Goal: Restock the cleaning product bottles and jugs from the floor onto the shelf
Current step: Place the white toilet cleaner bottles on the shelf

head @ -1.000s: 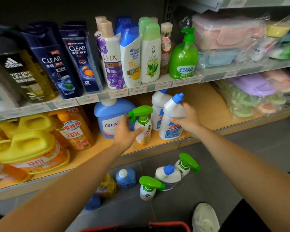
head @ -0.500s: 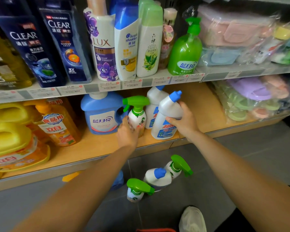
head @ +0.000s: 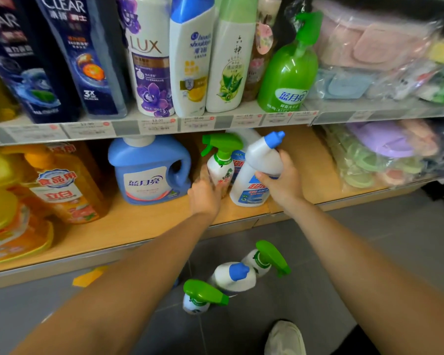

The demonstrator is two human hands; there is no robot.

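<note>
— Where are the bottles?
— Both are sitting on the lower shelf (head: 139,226). My left hand (head: 205,198) is gripping the green-trigger spray bottle (head: 219,167), my right hand (head: 283,185) the blue-capped white bottle (head: 256,172).

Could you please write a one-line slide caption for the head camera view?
Left hand holds a green-trigger spray bottle and right hand a blue-capped white bottle at the wooden shelf.
</note>
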